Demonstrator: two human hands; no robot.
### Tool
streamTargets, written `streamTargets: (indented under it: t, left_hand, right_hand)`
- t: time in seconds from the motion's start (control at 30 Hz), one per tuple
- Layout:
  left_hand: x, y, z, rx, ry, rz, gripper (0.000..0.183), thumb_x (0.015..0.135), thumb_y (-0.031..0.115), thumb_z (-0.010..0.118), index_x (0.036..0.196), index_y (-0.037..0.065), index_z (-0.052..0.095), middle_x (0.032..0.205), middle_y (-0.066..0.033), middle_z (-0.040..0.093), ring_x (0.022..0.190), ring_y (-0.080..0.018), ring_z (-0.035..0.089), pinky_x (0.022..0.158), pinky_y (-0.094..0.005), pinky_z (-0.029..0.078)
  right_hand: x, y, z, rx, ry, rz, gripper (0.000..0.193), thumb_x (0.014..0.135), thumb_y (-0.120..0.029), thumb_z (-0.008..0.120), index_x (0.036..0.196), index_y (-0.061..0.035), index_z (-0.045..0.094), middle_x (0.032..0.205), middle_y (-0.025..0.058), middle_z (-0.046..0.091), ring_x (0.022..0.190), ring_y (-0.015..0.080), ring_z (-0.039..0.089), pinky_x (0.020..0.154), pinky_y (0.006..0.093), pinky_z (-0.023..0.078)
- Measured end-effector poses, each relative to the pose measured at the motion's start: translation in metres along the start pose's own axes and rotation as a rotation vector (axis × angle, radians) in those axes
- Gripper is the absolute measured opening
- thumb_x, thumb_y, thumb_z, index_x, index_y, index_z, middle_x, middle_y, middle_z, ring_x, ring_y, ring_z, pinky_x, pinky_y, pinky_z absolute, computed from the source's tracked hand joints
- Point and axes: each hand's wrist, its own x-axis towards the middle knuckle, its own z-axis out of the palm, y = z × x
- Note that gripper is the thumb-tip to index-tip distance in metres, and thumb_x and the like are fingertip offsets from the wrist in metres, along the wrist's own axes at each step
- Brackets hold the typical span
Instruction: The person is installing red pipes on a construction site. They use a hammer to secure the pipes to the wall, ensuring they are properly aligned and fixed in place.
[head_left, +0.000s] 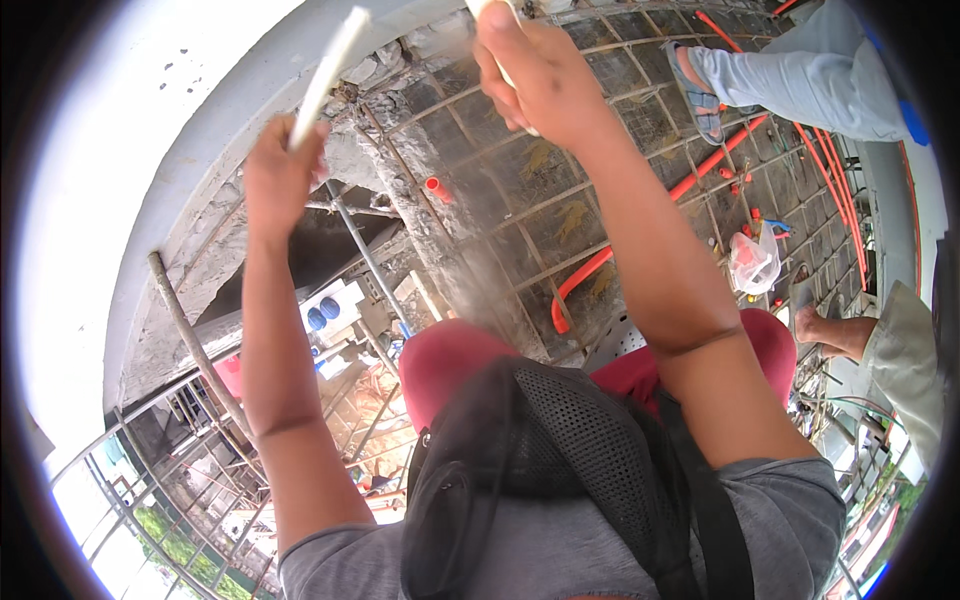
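My left hand [280,185] is closed around the lower end of a thin white stick or tube [332,75], which slants up and to the right. Farther right, my right hand [548,90] grips a second white strip [480,4]; its upper end leaves the picture and the fingers cover most of its length. Both arms are stretched forward, the hands apart from each other. A short orange pipe piece [437,190] lies below and between them, by the broken concrete edge.
A rebar grid [520,210] covers dark panels, crossed by a bent orange conduit [690,185]. A plastic bag [755,265] lies at right. Another person's sandalled foot [697,95] and a further foot [825,328] stand there. At left, an opening [290,260] drops to a lower level.
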Motion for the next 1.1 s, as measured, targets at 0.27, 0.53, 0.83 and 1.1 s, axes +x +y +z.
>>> streamTargets:
  t: [0.27, 0.53, 0.83, 1.1]
  left_hand:
    - [-0.131, -0.128, 0.108, 0.175, -0.574, -0.205, 0.036, 0.11, 0.037, 0.062, 0.106, 0.002, 0.07, 0.079, -0.013, 0.067, 0.074, -0.0241, 0.065, 0.072, -0.0409, 0.051]
    - [-0.089, -0.183, 0.186, 0.351, -0.611, -0.215, 0.037, 0.102, 0.039, 0.069, 0.111, 0.003, 0.072, 0.104, -0.0256, 0.077, 0.105, -0.0458, 0.074, 0.09, -0.0528, 0.056]
    - [-0.074, -0.18, 0.198, 0.496, -0.555, -0.169, 0.037, 0.102, 0.039, 0.067, 0.111, 0.004, 0.072, 0.107, -0.0269, 0.077, 0.108, -0.0476, 0.073, 0.094, -0.0557, 0.056]
    - [-0.068, -0.155, 0.203, 0.671, -0.62, -0.226, 0.035, 0.105, 0.037, 0.062, 0.123, 0.007, 0.068, 0.119, -0.0243, 0.077, 0.114, -0.046, 0.073, 0.096, -0.0569, 0.057]
  right_hand:
    - [-0.098, 0.103, 0.01, 0.158, 0.306, 0.401, 0.075, 0.107, -0.077, 0.042, 0.075, -0.0101, 0.049, 0.056, -0.0021, 0.043, 0.046, 0.0083, 0.044, 0.046, 0.0299, 0.044]
    - [-0.131, 0.171, 0.045, 0.119, 0.272, 0.687, 0.076, 0.105, -0.08, 0.044, 0.074, -0.0113, 0.049, 0.059, -0.0013, 0.045, 0.045, 0.0107, 0.046, 0.044, 0.032, 0.045]
    - [-0.148, 0.182, 0.062, -0.02, 0.148, 0.714, 0.079, 0.105, -0.08, 0.039, 0.086, -0.0059, 0.057, 0.068, 0.0017, 0.052, 0.049, 0.0151, 0.051, 0.046, 0.0343, 0.046]
    - [-0.141, 0.187, 0.089, -0.058, 0.264, 0.643, 0.074, 0.113, -0.067, 0.033, 0.095, -0.0021, 0.063, 0.069, 0.0075, 0.056, 0.048, 0.0208, 0.056, 0.046, 0.0425, 0.048]
